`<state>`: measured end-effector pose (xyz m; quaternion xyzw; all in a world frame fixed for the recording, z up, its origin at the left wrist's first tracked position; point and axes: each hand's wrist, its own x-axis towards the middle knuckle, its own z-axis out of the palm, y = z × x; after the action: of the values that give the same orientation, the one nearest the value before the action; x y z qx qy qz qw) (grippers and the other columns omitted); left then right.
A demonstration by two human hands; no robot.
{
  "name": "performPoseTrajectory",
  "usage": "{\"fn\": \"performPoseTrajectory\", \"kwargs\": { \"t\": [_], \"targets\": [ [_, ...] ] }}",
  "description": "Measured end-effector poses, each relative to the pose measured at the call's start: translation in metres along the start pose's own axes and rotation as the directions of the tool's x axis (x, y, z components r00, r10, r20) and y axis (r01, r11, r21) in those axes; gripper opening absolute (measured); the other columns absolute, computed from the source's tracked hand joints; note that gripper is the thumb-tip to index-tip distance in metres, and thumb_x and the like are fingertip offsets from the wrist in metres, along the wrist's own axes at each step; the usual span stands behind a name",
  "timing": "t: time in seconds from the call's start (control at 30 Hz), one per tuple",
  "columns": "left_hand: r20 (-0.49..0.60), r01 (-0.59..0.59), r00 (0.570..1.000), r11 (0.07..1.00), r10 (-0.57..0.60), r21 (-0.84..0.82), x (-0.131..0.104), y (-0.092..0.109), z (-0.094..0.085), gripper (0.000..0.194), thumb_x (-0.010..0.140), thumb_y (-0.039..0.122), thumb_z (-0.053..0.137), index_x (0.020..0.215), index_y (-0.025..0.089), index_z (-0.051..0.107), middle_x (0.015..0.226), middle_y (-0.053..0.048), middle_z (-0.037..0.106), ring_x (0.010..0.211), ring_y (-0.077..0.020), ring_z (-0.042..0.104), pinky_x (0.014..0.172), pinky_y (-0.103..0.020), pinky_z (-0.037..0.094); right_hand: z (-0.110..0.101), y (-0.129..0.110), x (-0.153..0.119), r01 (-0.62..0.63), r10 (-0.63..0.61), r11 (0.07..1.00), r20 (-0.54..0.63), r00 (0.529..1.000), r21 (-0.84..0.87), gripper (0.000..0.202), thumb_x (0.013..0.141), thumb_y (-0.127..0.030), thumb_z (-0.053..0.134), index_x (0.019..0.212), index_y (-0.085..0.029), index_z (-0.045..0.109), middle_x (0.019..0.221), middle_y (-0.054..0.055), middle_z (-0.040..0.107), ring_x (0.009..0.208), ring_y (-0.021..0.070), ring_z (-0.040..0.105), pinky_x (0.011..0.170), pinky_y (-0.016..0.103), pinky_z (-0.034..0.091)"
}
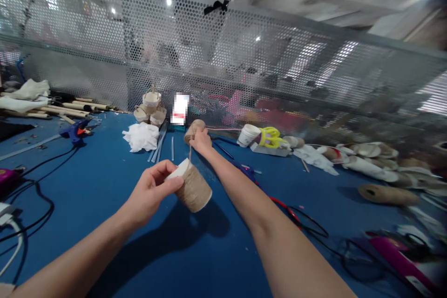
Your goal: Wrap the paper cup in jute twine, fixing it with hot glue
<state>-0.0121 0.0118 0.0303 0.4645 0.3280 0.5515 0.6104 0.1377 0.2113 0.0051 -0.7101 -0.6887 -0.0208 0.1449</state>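
My left hand point(153, 188) grips a white paper cup wrapped in brown twine point(194, 190) by its rim, thumb outside and fingers at the opening. The cup is tilted above the blue table. From its rim a strand of twine point(190, 152) runs up to a twine spool point(191, 131) farther back. My right hand point(202, 140) reaches forward and closes around that spool; some fingertips are hidden. White glue sticks point(159, 145) and a crumpled white cloth point(140, 137) lie left of the spool.
Small twine-wrapped baskets point(152, 99) are stacked by the perforated metal screen point(209, 46). A blue glue gun point(74, 131) lies at left, another point(247, 172) beyond my right forearm. White cups point(248, 135), yellow-handled scissors point(269, 137) and a twine roll point(387, 194) are at right. Cables trail on both sides.
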Motion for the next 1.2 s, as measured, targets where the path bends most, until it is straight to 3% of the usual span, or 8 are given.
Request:
{"fn": "performPoseTrajectory", "kwargs": {
  "t": [0.17,0.23,0.33,0.47,0.6,0.87,1.0,1.2],
  "targets": [
    [0.086,0.002,0.996,0.994,-0.011,0.106,0.0,0.009,-0.006,0.021,0.067,0.028,0.063,0.064,0.016,0.046,0.062,0.004,0.044,0.057,-0.0083,0.037,0.056,-0.02,0.031,-0.024,0.035,0.014,0.003,-0.003,1.0,-0.009,1.0,0.011,0.032,0.086,-0.031,0.052,0.114,-0.016,0.051,0.114,0.008,0.054,0.095,0.0198,0.056,0.079,0.04,0.048],
    [0.292,0.085,0.941,0.956,-0.168,0.279,-0.003,0.009,0.0,0.017,0.068,0.026,0.06,0.065,0.015,0.047,0.066,0.002,0.047,0.059,-0.0093,0.04,0.056,-0.021,0.032,-0.034,0.046,0.024,0.009,-0.009,1.0,0.011,1.0,0.019,0.03,0.087,-0.031,0.05,0.112,-0.015,0.052,0.112,0.008,0.055,0.094,0.0198,0.057,0.079,0.039,0.048],
    [0.449,0.025,0.845,0.861,-0.29,0.509,-0.01,0.002,0.014,0.01,0.068,0.02,0.057,0.066,0.015,0.049,0.069,0.001,0.049,0.06,-0.0097,0.04,0.056,-0.021,0.031,-0.039,0.045,0.036,0.012,-0.013,1.0,0.039,0.999,0.024,0.029,0.087,-0.031,0.049,0.112,-0.015,0.053,0.112,0.007,0.055,0.094,0.0195,0.057,0.078,0.039,0.048],
    [0.558,0.058,0.759,0.888,-0.337,0.457,-0.017,-0.01,0.025,0.01,0.067,0.022,0.058,0.067,0.016,0.05,0.066,0.002,0.047,0.062,-0.0113,0.041,0.056,-0.021,0.033,-0.026,0.018,0.032,0.025,-0.027,0.999,0.041,0.999,0.032,0.032,0.086,-0.031,0.052,0.114,-0.016,0.051,0.115,0.008,0.053,0.096,0.0201,0.056,0.079,0.041,0.048],
    [0.558,0.126,0.78,0.944,-0.284,0.304,-0.017,-0.013,0.019,0.015,0.068,0.024,0.061,0.066,0.015,0.05,0.073,-0.001,0.051,0.067,-0.0125,0.042,0.062,-0.023,0.035,-0.007,0.006,0.013,0.033,-0.039,0.998,0.119,0.992,0.049,0.033,0.086,-0.031,0.052,0.114,-0.016,0.051,0.116,0.009,0.053,0.097,0.0208,0.055,0.08,0.042,0.047],
    [0.558,0.171,0.782,0.956,-0.278,0.237,-0.015,-0.011,0.017,0.022,0.068,0.031,0.064,0.066,0.014,0.05,0.072,-0.001,0.051,0.067,-0.0122,0.042,0.064,-0.024,0.035,-0.003,0.033,-0.001,0.015,-0.046,0.996,0.36,0.932,0.09,0.028,0.087,-0.032,0.05,0.11,-0.017,0.054,0.113,0.007,0.055,0.094,0.0199,0.056,0.079,0.038,0.048],
    [0.554,0.168,0.792,0.964,-0.255,0.205,-0.014,-0.012,0.016,0.022,0.069,0.031,0.063,0.066,0.014,0.049,0.072,-0.001,0.05,0.066,-0.0118,0.042,0.063,-0.024,0.034,-0.021,0.038,-0.003,0.02,-0.057,0.992,0.299,0.952,0.127,0.03,0.085,-0.031,0.053,0.111,-0.016,0.054,0.112,0.007,0.055,0.096,0.0211,0.056,0.078,0.038,0.048],
    [0.538,0.145,0.805,0.963,-0.249,0.228,-0.013,-0.012,0.014,0.026,0.069,0.036,0.064,0.065,0.014,0.049,0.072,-0.001,0.051,0.066,-0.0118,0.043,0.062,-0.024,0.034,-0.074,0.022,0.011,0.073,-0.098,0.984,0.151,0.984,0.164,0.03,0.087,-0.031,0.051,0.113,-0.016,0.052,0.114,0.008,0.054,0.095,0.0197,0.056,0.079,0.04,0.048]
  ]
}}
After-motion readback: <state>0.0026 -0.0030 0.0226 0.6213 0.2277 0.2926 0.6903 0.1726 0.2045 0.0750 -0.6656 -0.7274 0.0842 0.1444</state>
